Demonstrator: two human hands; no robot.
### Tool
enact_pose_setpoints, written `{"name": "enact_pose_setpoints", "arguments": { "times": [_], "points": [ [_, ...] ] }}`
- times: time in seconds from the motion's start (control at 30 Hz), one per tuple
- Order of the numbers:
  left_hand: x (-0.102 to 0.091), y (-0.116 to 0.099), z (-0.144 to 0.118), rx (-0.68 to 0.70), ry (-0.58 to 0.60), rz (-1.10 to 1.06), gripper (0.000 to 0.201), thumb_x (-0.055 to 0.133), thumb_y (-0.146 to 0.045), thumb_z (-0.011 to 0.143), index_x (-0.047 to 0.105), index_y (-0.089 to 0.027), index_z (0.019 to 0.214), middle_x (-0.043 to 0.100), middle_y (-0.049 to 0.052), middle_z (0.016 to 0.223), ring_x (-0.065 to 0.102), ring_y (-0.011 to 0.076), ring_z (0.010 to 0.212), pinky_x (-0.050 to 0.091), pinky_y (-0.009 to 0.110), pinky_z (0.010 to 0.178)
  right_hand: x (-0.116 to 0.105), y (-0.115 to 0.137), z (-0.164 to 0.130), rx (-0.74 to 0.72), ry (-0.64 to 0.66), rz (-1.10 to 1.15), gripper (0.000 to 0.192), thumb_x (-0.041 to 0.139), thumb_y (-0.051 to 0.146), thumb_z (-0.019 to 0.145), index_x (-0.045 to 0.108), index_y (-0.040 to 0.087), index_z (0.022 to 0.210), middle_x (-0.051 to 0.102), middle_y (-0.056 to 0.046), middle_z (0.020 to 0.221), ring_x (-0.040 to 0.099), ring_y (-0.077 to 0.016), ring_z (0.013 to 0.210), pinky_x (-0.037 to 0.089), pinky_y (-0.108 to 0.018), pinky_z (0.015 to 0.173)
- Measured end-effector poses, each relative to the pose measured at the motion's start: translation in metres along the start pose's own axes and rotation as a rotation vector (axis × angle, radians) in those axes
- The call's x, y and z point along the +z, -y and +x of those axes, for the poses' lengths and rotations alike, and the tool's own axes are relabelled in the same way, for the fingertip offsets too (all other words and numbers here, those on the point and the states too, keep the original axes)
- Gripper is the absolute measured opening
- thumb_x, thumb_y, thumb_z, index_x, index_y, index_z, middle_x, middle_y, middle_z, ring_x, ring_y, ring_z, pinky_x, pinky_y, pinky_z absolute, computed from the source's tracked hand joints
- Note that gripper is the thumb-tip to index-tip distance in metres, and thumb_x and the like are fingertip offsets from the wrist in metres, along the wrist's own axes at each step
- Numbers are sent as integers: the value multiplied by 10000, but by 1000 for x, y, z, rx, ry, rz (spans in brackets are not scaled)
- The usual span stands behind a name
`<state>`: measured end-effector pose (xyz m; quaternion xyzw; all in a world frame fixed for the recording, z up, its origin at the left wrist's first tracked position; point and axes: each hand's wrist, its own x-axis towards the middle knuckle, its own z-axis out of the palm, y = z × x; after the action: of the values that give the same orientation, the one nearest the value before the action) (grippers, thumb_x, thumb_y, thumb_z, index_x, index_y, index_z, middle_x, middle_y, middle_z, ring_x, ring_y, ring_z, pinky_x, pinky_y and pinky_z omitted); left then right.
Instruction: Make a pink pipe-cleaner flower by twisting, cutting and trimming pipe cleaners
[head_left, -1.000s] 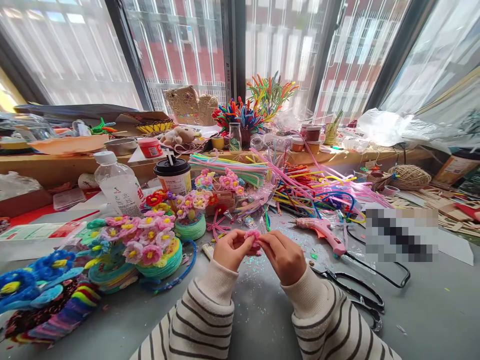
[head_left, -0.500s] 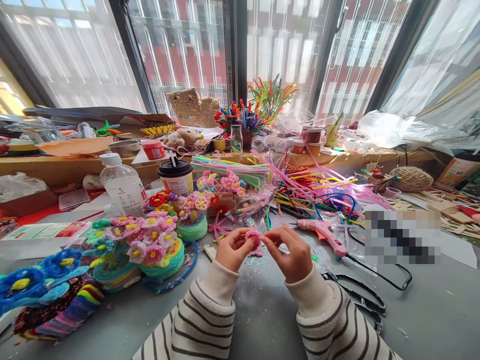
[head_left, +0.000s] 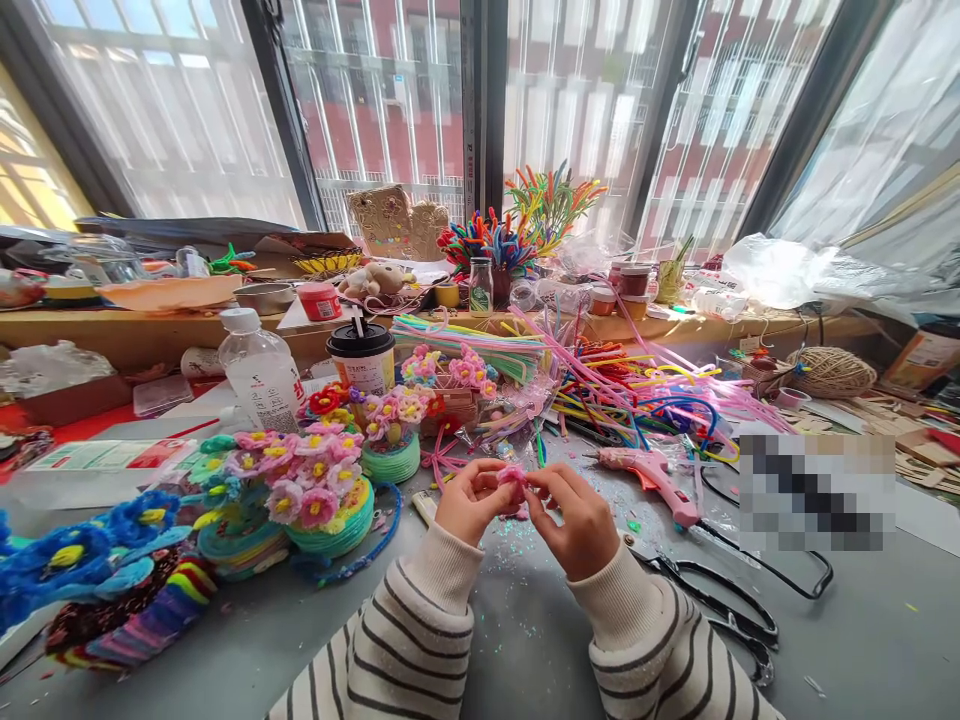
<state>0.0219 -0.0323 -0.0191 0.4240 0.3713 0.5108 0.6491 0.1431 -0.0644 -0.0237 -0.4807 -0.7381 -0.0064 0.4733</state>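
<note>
Black scissors (head_left: 721,622) near right hand (head_left: 576,522).

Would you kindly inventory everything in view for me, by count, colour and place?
Table: one, grey, across the foreground
Ledge: one, brown, behind table
Windows: several, dark-framed, behind ledge
Flower pots: at least four, multicoloured, table left
Plastic bottle: one, clear, behind the pots
Cup: one, black-lidded, beside the bottle
Pipe cleaners: many, multicoloured, back of table
Glue gun: one, pink, table right
Scissors: one pair, black-handled, nearer than glue gun
Twine ball: one, tan, far right
Fuzzy piece: one, pink, centre, held
Remainder: too crowded to count
Sleeves: two, striped cream, bottom foreground
Left hand: one, bare, pinching the piece
Right hand: one, bare, at its edge
</note>
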Motion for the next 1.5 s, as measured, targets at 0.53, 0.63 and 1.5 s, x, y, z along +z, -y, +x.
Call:
{"name": "enact_pose_setpoints", "arguments": {
  "times": [0.53, 0.63, 1.5],
  "points": [
    [5, -9, -4, -12, -95, 86, 209, 673, -224, 420, 552, -99, 535, 575, -8, 420, 534, 99, 389, 458, 196, 384, -6, -4, -1, -173, 78, -129, 179, 436, 161, 723, 573, 122, 831, 578, -49, 714, 534, -119, 645, 434, -210, 595],
    [6, -9, -5, -4, -65, 53, 217, 675, -221, 417, 542, -102, 541, 579, -9, 423, 531, 93, 386, 457, 188, 379, -7, -3, -1, -127, 56, -133, 176, 439, 160, 722, 565, 128, 840, 576, -48, 727, 528, -122, 657, 427, -217, 602],
    [3, -7, -3, -110, -34, 25, 248, 685, -222, 412, 515, -108, 553, 573, -17, 423, 539, 100, 406, 475, 230, 432, -1, 0, -4, -62, -69, -46, 162, 452, 151, 730, 557, 138, 852, 573, -65, 750, 535, -138, 688, 445, -241, 630]
  ]
}}
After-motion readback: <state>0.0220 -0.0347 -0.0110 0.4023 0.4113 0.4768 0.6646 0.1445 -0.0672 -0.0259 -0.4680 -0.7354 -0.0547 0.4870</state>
